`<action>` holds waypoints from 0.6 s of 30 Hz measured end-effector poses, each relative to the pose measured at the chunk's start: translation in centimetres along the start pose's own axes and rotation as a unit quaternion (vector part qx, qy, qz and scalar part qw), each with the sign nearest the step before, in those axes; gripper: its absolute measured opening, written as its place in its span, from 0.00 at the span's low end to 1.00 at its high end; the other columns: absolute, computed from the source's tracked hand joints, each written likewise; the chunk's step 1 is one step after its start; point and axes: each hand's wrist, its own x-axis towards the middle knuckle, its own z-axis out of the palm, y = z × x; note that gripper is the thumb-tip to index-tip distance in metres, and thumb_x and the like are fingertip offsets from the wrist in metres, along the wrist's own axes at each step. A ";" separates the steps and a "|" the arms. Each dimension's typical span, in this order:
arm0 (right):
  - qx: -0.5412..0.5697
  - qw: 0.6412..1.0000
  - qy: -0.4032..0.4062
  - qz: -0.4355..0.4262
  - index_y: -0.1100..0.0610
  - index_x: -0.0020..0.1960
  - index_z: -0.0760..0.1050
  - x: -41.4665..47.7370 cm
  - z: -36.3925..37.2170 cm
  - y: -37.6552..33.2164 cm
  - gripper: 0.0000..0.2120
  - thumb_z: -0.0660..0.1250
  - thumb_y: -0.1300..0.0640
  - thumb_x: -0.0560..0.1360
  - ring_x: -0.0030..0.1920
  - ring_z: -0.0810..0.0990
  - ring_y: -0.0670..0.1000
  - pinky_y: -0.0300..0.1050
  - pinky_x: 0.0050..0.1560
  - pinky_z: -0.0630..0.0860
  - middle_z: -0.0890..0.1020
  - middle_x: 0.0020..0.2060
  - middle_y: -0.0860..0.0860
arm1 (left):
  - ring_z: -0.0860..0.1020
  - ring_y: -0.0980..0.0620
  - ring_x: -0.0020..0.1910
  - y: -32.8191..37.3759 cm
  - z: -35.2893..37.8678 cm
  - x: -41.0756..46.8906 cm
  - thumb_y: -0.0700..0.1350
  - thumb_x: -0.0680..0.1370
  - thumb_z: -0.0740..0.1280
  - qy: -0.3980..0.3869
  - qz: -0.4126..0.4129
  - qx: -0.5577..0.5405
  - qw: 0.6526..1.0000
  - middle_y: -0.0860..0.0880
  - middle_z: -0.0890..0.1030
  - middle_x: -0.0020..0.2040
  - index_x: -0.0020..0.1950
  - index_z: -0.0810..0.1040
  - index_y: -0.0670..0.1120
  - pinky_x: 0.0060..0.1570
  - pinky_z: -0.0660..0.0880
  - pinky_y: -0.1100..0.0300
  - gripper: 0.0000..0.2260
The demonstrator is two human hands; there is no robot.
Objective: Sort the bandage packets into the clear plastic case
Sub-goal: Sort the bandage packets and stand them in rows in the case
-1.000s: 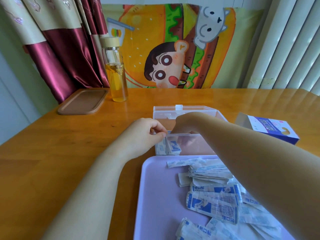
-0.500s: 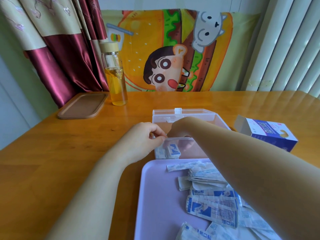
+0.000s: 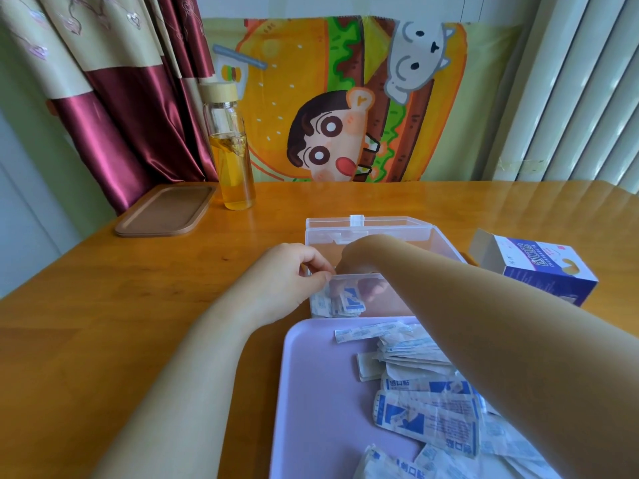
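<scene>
The near-left rim of the clear plastic case (image 3: 387,233) is pinched by the curled fingers (image 3: 316,269) of the left hand (image 3: 290,278). Just below those fingers, bandage packets (image 3: 345,302) are stood inside. The right hand (image 3: 359,255) is dipped in beside them, and its fingers are blurred behind the wall. Nearer, loose packets (image 3: 428,413) are heaped on a lilac tray (image 3: 311,392).

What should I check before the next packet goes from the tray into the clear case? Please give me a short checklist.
1. Lid of the clear plastic case open: ok.
2. Left hand steadies the case, fingers pinching its front left corner: ok.
3. Right hand out of the case: not ok, it reaches inside.
4. Right hand empty: cannot tell, the case wall blurs it.
5. Sorted packets gathered at the left end: ok.
6. Loose packets available on the lavender tray: ok, many.
</scene>
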 end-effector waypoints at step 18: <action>-0.048 0.999 0.002 -0.016 0.58 0.39 0.68 -0.4 0.1 -0.1 0.10 0.69 0.57 0.73 0.28 0.79 0.50 0.33 0.22 0.73 0.77 0.34 0.54 | 0.71 0.61 0.37 -0.1 0.1 0.1 0.47 0.78 0.64 0.006 0.007 0.001 1.000 0.61 0.74 0.39 0.46 0.78 0.57 0.29 0.66 0.74 0.05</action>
